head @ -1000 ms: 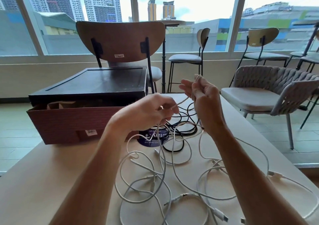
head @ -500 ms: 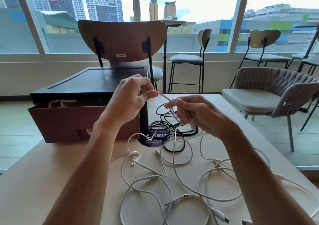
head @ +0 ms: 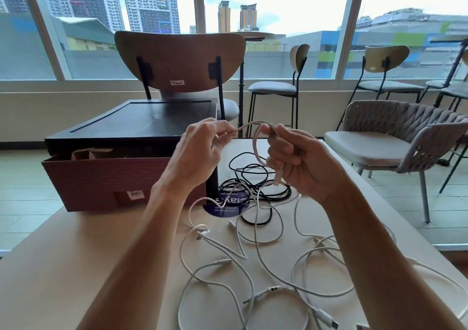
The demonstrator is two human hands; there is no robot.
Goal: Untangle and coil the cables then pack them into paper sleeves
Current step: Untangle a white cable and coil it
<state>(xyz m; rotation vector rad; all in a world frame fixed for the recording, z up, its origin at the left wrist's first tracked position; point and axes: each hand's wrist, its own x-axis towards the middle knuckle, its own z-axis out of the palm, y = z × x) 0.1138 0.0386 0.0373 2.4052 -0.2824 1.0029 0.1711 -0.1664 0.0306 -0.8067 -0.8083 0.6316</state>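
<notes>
Coiling the first turn: left hand (head: 202, 147) pinches the thin white braided cable (head: 248, 124) just left of the loop (head: 255, 149); right hand (head: 298, 162) curls round that loop, plug (head: 277, 177) hanging below the fist. Tail drops into the loose heap of white cables (head: 253, 266) on the pale wooden worktop (head: 76, 266). Risk: tail looks threaded among other strands and the black cable coil (head: 255, 177) beyond; drawing in more could cinch a knot or drag neighbours.

Head-worn view, forward-down, close over table (head: 76, 266)
</notes>
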